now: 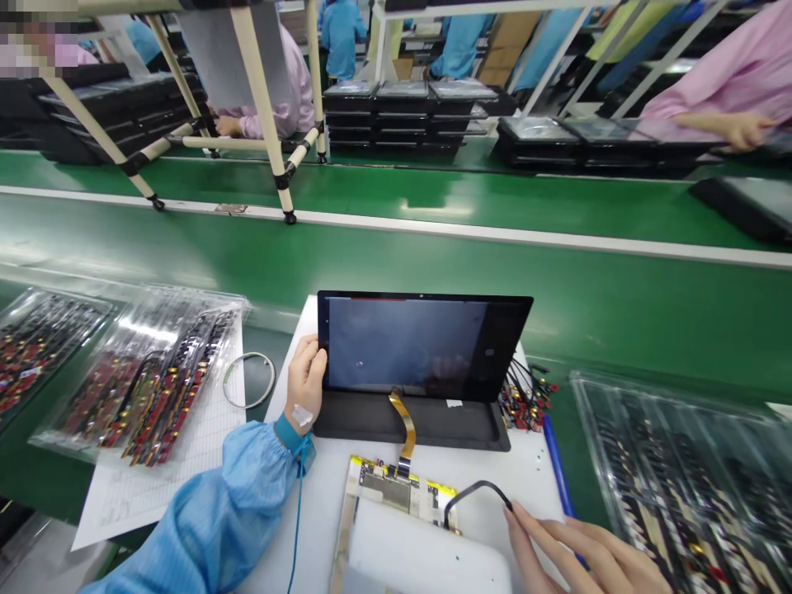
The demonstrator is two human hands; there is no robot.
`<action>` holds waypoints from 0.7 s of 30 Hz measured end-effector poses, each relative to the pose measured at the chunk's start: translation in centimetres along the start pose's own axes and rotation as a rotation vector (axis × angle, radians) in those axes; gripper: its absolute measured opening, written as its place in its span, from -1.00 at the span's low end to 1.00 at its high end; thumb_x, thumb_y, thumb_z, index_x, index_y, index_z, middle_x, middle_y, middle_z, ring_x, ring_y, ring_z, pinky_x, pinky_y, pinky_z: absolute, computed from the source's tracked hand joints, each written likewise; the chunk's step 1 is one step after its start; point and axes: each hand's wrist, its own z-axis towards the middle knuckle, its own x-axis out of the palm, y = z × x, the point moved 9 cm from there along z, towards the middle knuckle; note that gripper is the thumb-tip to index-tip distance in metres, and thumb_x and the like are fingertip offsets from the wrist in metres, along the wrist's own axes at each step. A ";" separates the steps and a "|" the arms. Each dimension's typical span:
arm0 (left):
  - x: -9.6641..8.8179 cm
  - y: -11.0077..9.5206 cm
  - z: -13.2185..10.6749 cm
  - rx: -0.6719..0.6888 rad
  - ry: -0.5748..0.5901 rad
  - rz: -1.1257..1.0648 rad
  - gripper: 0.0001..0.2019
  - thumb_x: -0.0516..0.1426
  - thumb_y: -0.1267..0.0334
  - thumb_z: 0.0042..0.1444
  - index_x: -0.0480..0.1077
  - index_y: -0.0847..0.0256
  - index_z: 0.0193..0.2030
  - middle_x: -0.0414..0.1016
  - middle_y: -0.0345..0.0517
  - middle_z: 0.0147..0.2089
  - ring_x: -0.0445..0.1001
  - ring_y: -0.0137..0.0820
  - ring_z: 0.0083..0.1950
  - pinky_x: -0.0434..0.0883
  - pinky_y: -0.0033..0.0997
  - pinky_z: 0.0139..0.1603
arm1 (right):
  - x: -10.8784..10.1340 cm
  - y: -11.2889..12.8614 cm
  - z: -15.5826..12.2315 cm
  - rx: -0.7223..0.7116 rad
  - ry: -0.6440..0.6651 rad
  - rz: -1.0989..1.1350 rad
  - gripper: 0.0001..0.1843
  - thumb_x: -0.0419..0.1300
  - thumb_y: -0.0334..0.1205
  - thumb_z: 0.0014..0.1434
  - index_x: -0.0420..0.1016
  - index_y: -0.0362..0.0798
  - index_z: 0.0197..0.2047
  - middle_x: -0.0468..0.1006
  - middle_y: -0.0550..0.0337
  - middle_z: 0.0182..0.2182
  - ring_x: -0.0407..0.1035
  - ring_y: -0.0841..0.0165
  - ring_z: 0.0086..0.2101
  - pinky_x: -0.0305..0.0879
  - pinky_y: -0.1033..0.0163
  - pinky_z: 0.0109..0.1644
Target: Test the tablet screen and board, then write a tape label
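My left hand [305, 384], wearing a teal wrist strap, is closed on the left edge of a tablet screen [408, 346]. The screen leans upright in a black stand [365, 417]. An orange flex ribbon [407, 425] runs from below the screen to a circuit board [393, 488] with yellow tape. Over the lower part of that board assembly lies a white block [426, 549]. At the lower right, my right hand [575, 549] pinches the free end of a thin black cable [473, 487]. Its other end meets the board's right side.
Clear trays of small boards stand at left [148, 379] and right [674, 478]. A white ring [249, 380] lies beside the left tray. Loose wired parts [529, 400] and a blue pen-like stick [558, 470] flank the white work mat [525, 470]. Beyond the green bench [495, 272], people work near stacked black trays [402, 124].
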 end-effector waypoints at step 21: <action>-0.2 -0.3 0.1 -0.006 -0.024 -0.007 -0.75 -0.04 0.18 0.11 0.37 0.24 -0.43 0.39 -0.08 -0.32 0.40 -0.33 -0.23 0.33 -0.40 -0.17 | 0.1 0.3 0.2 -0.039 -0.039 -0.060 -0.72 0.20 -0.63 -0.05 0.41 -0.02 -0.46 0.40 0.31 -0.65 0.27 0.39 -0.53 0.17 0.26 -0.39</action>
